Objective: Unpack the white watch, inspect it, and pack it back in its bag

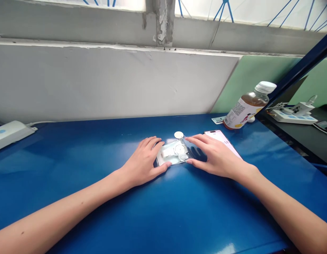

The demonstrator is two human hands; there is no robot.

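Observation:
A clear pouch [173, 152] with pale items inside lies flat on the blue table [163, 208]. At its upper edge is a round white tag [179, 135] on a small chain. My left hand [146, 160] grips the pouch's left end, thumb along the lower edge and fingers at the upper left corner. On the other side, my right hand [215, 155] has its thumb and forefinger at the pouch's right corners, with a gap between them. A phone [223, 139] with a lit screen lies partly hidden behind my right hand.
A bottle [246, 107] with a white cap stands at the back right, beside a small card [217, 120]. One power strip [13, 133] is at the far left; another [295, 116] lies beyond the blue post at right. A wall runs along the back.

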